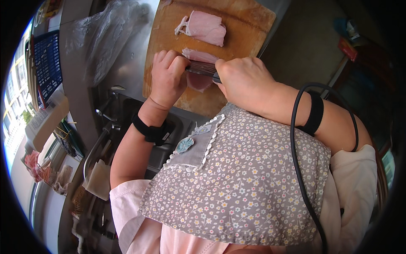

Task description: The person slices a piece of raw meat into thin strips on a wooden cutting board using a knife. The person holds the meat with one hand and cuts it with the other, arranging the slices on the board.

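A knife with a dark blade lies crosswise over a piece of raw pale pink meat. My right hand grips its black handle. At the other end, the curled fingers of my left hand close on the tip of the blade. Meat shows on both sides of the blade, and my hands partly hide it. A larger slab of raw meat with a white fatty strip at its left end rests farther up the wooden cutting board.
Left of the board, a crumpled clear plastic bag lies on the metal counter. A sink with a faucet is below it. A blue plastic basket stands by the window. A black cable loops beside my right arm.
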Available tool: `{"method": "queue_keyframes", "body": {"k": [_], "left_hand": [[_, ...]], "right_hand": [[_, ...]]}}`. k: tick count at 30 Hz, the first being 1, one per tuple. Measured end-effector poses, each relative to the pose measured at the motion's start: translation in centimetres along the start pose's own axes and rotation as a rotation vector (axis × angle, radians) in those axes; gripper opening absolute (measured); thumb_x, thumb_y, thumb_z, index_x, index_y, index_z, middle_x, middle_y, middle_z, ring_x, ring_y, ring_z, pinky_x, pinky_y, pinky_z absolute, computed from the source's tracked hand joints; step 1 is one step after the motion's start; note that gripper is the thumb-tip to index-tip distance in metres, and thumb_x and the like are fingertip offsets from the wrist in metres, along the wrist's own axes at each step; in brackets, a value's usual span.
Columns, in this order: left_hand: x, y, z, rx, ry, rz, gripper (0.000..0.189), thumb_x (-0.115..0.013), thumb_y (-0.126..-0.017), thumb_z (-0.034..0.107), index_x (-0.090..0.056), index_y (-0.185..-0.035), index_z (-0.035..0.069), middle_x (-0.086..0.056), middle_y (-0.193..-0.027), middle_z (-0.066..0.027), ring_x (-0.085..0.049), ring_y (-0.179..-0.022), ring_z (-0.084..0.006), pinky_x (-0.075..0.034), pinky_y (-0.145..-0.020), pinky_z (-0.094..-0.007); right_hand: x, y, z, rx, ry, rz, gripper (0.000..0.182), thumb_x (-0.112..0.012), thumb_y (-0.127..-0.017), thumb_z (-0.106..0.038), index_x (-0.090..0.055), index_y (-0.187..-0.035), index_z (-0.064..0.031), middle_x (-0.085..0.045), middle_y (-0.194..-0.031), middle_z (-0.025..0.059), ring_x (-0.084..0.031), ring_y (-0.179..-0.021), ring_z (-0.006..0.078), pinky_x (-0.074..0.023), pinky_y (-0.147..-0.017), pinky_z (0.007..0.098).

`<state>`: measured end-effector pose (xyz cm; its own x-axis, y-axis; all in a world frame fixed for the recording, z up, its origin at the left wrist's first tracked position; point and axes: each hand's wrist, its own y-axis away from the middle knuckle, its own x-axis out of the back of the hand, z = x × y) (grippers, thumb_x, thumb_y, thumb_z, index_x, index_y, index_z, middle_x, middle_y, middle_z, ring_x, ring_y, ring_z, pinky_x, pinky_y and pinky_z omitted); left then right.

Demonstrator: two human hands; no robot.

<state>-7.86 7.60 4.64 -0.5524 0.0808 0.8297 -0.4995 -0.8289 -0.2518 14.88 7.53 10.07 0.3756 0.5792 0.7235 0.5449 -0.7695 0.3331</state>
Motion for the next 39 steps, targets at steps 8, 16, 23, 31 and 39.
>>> {"method": "queue_keyframes", "body": {"k": [8, 16, 23, 31, 39], "left_hand": [[-0.5, -0.8, -0.1, -0.013, 0.121, 0.053, 0.025, -0.064, -0.062, -0.004, -0.057, -0.082, 0.010, -0.055, -0.082, -0.0085, -0.050, -0.078, -0.0316, -0.039, -0.070, -0.0404], [-3.5, -0.2, 2.5, 0.012, 0.129, 0.072, 0.025, -0.063, -0.066, -0.011, -0.057, -0.086, 0.004, -0.057, -0.086, -0.0136, -0.054, -0.080, -0.0356, -0.043, -0.070, -0.0421], [-2.8, 1.7, 1.5, -0.018, -0.089, 0.105, 0.021, -0.069, -0.070, -0.002, -0.057, -0.086, 0.005, -0.056, -0.085, -0.0117, -0.054, -0.083, -0.0361, -0.043, -0.073, -0.0435], [0.2, 2.4, -1.0, 0.120, -0.344, 0.273, 0.040, -0.072, -0.076, 0.005, -0.058, -0.114, 0.009, -0.060, -0.110, -0.0097, -0.056, -0.109, -0.0356, -0.043, -0.099, -0.0444], [-8.3, 3.8, -1.1, 0.851, -0.019, 0.628, 0.050, -0.073, -0.090, 0.031, -0.052, -0.123, 0.000, -0.055, -0.120, -0.0216, -0.054, -0.112, -0.0416, -0.045, -0.096, -0.0475]], "right_hand": [[1.2, 0.1, -0.8, -0.086, 0.066, -0.104, 0.022, -0.072, -0.083, -0.016, -0.065, -0.094, 0.0015, -0.069, -0.076, 0.0202, -0.070, -0.076, 0.0401, -0.0559, -0.071, 0.0495], [0.8, 2.7, 1.5, -0.035, 0.100, -0.055, 0.017, -0.071, -0.082, -0.015, -0.070, -0.086, 0.0018, -0.071, -0.081, 0.0219, -0.071, -0.077, 0.0398, -0.0566, -0.072, 0.0485], [-4.4, 0.8, 3.0, -0.005, 0.130, 0.060, 0.021, -0.069, -0.087, -0.023, -0.071, -0.093, -0.0024, -0.071, -0.084, 0.0212, -0.071, -0.081, 0.0399, -0.0560, -0.075, 0.0491], [-5.6, -5.8, 2.3, 0.149, 0.121, 0.152, 0.029, -0.068, -0.085, -0.030, -0.073, -0.099, -0.0049, -0.073, -0.090, 0.0212, -0.071, -0.089, 0.0398, -0.0560, -0.082, 0.0514], [-3.2, -8.6, -0.2, 0.177, 0.285, 0.102, 0.032, -0.065, -0.091, -0.033, -0.065, -0.103, -0.0035, -0.072, -0.088, 0.0200, -0.069, -0.091, 0.0443, -0.0553, -0.079, 0.0541]]}}
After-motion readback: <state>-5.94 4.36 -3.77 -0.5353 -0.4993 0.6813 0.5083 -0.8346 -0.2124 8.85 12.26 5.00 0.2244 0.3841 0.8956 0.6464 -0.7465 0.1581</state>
